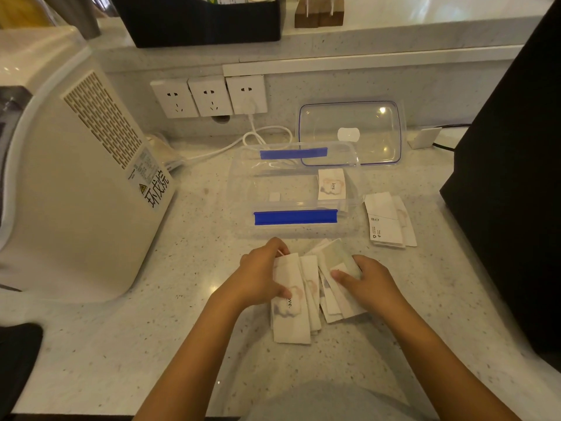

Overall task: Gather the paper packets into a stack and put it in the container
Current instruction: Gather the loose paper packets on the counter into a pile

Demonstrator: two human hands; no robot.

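Observation:
Several white paper packets (293, 317) printed with a pale cloud lie fanned out on the counter just in front of me. My left hand (259, 275) grips the left packets, thumb on top. My right hand (368, 281) holds the right side of the fan (340, 302), fingers pressed on it. Beyond them stands the clear plastic container (243, 189) with blue clips, open, with one packet (331, 184) lying inside at its right end. A small separate pile of packets (387, 221) rests on the counter to the container's right.
The clear lid (350, 132) leans against the back wall behind the container. A cream appliance (76, 165) fills the left side. A large black object (513, 153) stands at the right. Wall sockets (209, 95) and a white cable (261, 136) are behind the container.

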